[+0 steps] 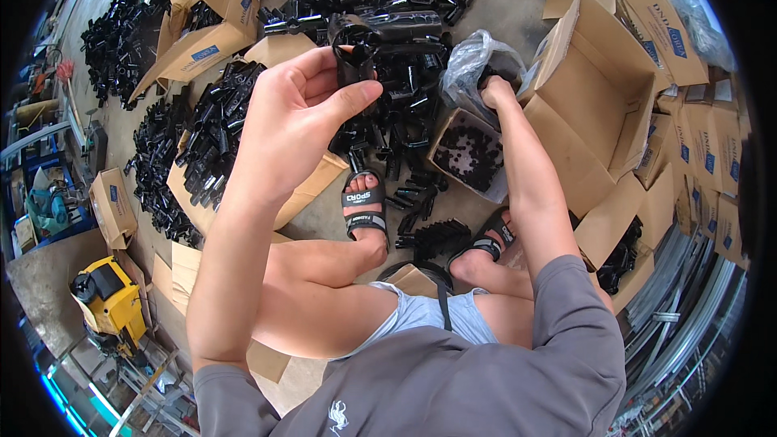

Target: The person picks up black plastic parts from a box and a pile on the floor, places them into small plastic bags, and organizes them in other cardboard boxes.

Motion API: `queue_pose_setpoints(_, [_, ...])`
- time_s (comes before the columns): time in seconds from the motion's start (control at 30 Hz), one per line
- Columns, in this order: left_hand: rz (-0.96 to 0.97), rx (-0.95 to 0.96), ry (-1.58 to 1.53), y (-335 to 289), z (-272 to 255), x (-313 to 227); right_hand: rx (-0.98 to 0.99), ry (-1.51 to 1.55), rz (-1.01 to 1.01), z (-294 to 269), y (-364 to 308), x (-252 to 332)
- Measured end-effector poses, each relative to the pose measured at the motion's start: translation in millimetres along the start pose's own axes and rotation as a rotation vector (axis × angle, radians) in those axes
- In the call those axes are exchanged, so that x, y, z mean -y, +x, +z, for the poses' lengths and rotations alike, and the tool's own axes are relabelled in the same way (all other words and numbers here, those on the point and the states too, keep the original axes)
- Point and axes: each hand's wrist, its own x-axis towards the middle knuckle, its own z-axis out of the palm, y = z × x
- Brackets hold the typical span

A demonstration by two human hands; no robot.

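Observation:
My left hand (295,113) is raised in front of me, thumb and fingers pinched on a glossy black tubular fitting (405,26). One short open socket of the fitting points down by the thumb, and its longer tube runs off to the right. My right hand (495,92) reaches into the mouth of a clear plastic bag (477,55). The fingers are hidden there, against something dark. Just below the bag stands an open carton (499,188) holding many small black parts (469,152). Loose black fittings (413,85) lie on the floor behind and below the held one.
Heaps of black fittings (121,44) cover the floor at the left. A large open cardboard box (595,105) stands right of my right arm. Another open box (194,53) is at the far left. A yellow machine (109,295) sits lower left; long metal bars (680,324) lie at the right.

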Motion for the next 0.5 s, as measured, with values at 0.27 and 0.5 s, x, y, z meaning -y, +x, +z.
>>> queue_pose_setpoints(0.27, [-0.003, 0.05, 0.005, 6.8, 6.2, 7.1, 0.048, 0.028, -0.001, -2.8, -9.1, 10.1])
queue_pose_setpoints(0.5, [0.002, 0.045, 0.043, 5.4, 4.8, 4.2, 0.168, 0.096, -0.007, -5.5, -11.3, 8.8])
